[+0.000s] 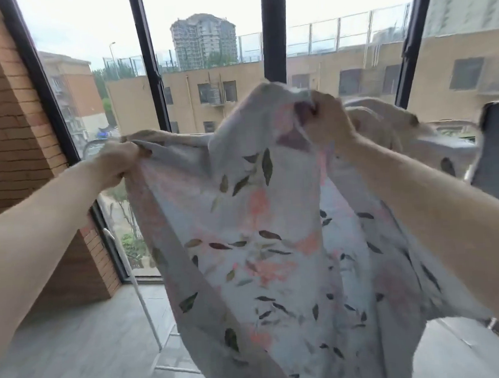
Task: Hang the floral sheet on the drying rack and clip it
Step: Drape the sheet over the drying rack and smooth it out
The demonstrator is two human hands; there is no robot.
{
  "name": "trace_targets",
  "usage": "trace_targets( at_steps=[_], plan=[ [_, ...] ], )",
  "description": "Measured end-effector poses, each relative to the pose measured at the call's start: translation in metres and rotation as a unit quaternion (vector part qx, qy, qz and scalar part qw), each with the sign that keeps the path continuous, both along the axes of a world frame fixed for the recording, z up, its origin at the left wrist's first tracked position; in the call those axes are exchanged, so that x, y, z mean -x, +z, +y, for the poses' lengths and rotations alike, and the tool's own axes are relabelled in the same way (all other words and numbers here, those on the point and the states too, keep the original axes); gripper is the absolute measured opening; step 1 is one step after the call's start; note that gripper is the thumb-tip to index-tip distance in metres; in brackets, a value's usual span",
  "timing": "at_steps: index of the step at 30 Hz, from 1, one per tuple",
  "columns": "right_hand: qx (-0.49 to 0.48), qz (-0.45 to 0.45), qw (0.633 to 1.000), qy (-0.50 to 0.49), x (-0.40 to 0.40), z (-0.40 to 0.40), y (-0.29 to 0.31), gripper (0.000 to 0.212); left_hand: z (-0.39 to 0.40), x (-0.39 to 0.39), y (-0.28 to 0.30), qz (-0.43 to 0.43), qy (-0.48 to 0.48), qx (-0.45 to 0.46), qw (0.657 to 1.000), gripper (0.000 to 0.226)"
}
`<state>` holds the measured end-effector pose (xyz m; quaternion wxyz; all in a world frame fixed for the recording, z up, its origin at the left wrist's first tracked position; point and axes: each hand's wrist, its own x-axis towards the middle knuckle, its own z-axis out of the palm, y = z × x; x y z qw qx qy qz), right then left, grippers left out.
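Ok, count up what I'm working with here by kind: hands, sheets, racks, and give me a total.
Hands: 2, left hand and right hand, both gripping the sheet's top edge
Floral sheet: 1
Drying rack: 1, white, mostly hidden
Total: 4

Counts, from where I stand: two hands, left hand and right hand, each gripping cloth. One floral sheet, held up between them. One white drying rack, mostly hidden behind the sheet; two of its thin legs show. One brick wall. Three dark window posts; the middle post is the thickest.
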<state>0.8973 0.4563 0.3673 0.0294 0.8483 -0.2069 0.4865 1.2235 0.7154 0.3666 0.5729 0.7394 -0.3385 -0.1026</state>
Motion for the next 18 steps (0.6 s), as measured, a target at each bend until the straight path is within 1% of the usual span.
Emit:
trace_targets(
  at_steps=[1,2,3,4,5,6,7,8,9,10,11,12,13,14,15,16,17,18],
  plan=[
    [-0.059,0.054,0.997,0.012,0.002,0.013,0.000,0.036,0.004,0.004,0.003,0.005,-0.007,-0.027,1.000,0.034],
    [-0.073,0.091,0.992,-0.042,0.010,0.016,0.002,0.032,0.009,0.006,0.008,0.000,-0.012,-0.055,0.998,0.027],
    [-0.134,0.041,0.989,-0.043,0.018,0.013,0.008,0.027,0.011,0.009,0.011,-0.008,-0.011,-0.075,0.997,0.020],
    [-0.192,-0.056,0.978,-0.053,0.026,0.006,0.023,0.026,0.013,0.010,0.013,-0.010,0.003,-0.081,0.997,0.018],
    [-0.213,-0.165,0.960,-0.076,0.034,0.003,0.046,0.027,0.014,0.010,0.014,-0.014,0.013,-0.076,0.997,0.023],
    [-0.189,-0.270,0.940,-0.091,0.040,0.003,0.069,0.028,0.016,0.007,0.016,-0.013,0.017,-0.065,0.998,0.026],
    [-0.183,-0.331,0.921,-0.092,0.046,0.006,0.085,0.027,0.017,0.003,0.017,-0.010,0.019,-0.044,0.999,0.018],
    [-0.186,-0.331,0.919,-0.105,0.045,0.003,0.089,0.026,0.018,-0.003,0.019,-0.010,0.031,-0.027,0.999,0.016],
    [-0.185,-0.299,0.930,-0.108,0.043,0.010,0.084,0.027,0.019,-0.013,0.019,-0.017,0.051,-0.039,0.998,0.038],
    [-0.158,-0.226,0.954,-0.117,0.038,0.008,0.068,0.027,0.015,-0.035,0.015,-0.035,0.076,-0.046,0.995,0.055],
    [-0.155,-0.142,0.970,-0.123,0.031,0.004,0.048,0.027,0.011,-0.051,0.012,-0.052,0.088,-0.045,0.994,0.059],
    [-0.165,-0.078,0.975,-0.127,0.027,-0.004,0.027,0.025,0.013,-0.042,0.017,-0.074,0.102,-0.054,0.991,0.052],
    [-0.179,-0.058,0.974,-0.129,0.025,-0.008,0.011,0.024,0.013,-0.035,0.019,-0.089,0.097,-0.058,0.990,0.041],
    [-0.191,-0.096,0.971,-0.107,0.027,-0.011,-0.001,0.024,0.014,-0.028,0.021,-0.100,0.086,-0.077,0.988,0.027],
    [-0.203,-0.132,0.966,-0.085,0.028,-0.012,-0.010,0.023,0.018,-0.020,0.020,-0.108,0.072,-0.114,0.985,0.017],
    [-0.202,-0.147,0.966,-0.060,0.029,-0.010,-0.018,0.023,0.024,-0.015,0.014,-0.128,0.057,-0.178,0.974,0.014],
    [-0.204,-0.137,0.969,-0.037,0.029,-0.005,-0.020,0.028,0.028,-0.017,0.009,-0.172,0.042,-0.264,0.948,0.012],
    [-0.203,-0.116,0.972,-0.019,0.032,-0.007,-0.026,0.033,0.024,-0.015,-0.004,-0.226,0.025,-0.367,0.902,0.013]
  ],
)
